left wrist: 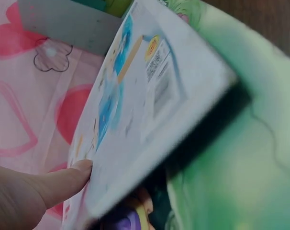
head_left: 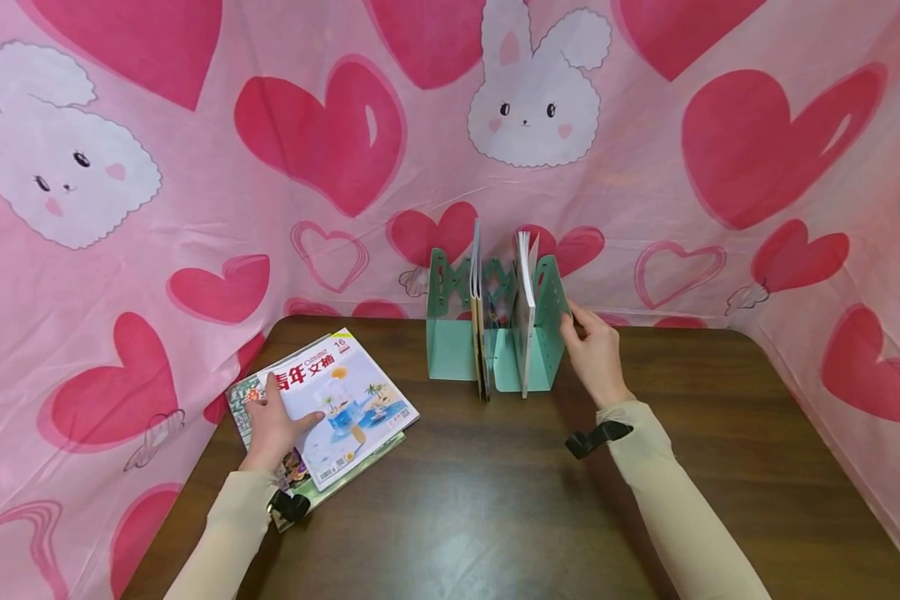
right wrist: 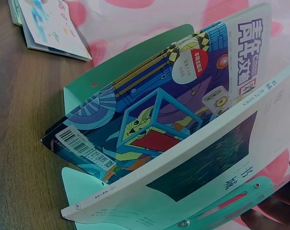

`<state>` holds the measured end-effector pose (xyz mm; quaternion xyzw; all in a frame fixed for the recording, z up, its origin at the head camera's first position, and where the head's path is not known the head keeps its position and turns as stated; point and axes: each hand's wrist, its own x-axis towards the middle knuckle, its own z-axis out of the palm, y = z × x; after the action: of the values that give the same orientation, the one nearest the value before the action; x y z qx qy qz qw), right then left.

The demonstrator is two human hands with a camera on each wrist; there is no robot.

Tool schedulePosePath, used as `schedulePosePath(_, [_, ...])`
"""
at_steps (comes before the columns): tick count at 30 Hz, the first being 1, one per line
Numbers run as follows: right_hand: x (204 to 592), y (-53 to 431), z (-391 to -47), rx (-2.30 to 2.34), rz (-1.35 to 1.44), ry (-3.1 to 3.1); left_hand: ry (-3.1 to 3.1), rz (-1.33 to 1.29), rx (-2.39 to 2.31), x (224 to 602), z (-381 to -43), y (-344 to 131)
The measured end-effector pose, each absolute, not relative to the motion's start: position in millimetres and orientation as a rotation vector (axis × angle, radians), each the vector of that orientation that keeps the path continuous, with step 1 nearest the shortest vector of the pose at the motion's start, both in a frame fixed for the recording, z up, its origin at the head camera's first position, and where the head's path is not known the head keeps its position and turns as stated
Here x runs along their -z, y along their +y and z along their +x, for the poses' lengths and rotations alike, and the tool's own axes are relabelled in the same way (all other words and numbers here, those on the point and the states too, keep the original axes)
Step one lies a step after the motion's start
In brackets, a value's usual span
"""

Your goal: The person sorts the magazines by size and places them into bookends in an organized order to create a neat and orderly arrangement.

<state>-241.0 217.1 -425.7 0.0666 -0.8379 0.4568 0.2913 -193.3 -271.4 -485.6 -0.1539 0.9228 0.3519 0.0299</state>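
Note:
On the left of the table, my left hand (head_left: pixel 272 427) grips the left edge of a white-covered magazine (head_left: pixel 360 408), thumb on its cover. In the left wrist view, a dark gap shows under that magazine's lifted edge, above a green-covered magazine (left wrist: pixel 264 110). At the back, a mint-green expandable bookend (head_left: pixel 450 350) stands with a lattice behind. My right hand (head_left: pixel 596 350) holds its right side panel by the front edge. Inside the bookend, a colourful magazine (right wrist: pixel 150 115) and a white-spined magazine (right wrist: pixel 207 158) stand upright, apart from each other.
The dark wooden table (head_left: pixel 480 500) spreads in front of the bookend. A pink cloth (head_left: pixel 435 108) with hearts and rabbits hangs behind the table and along its sides. Black camera straps (head_left: pixel 598 438) sit on both wrists.

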Motion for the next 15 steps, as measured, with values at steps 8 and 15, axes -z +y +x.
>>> schedulePosePath(8, [426.3, 218.8, -241.1, -1.235, 0.175, -2.245, 2.753, -0.502, -1.329, 485.4, -192.2, -270.9])
schedulePosePath(15, [426.1, 219.4, -240.6, -1.204, 0.169, -2.258, 2.636, -0.505, -1.497, 487.9, -186.7, -274.4])
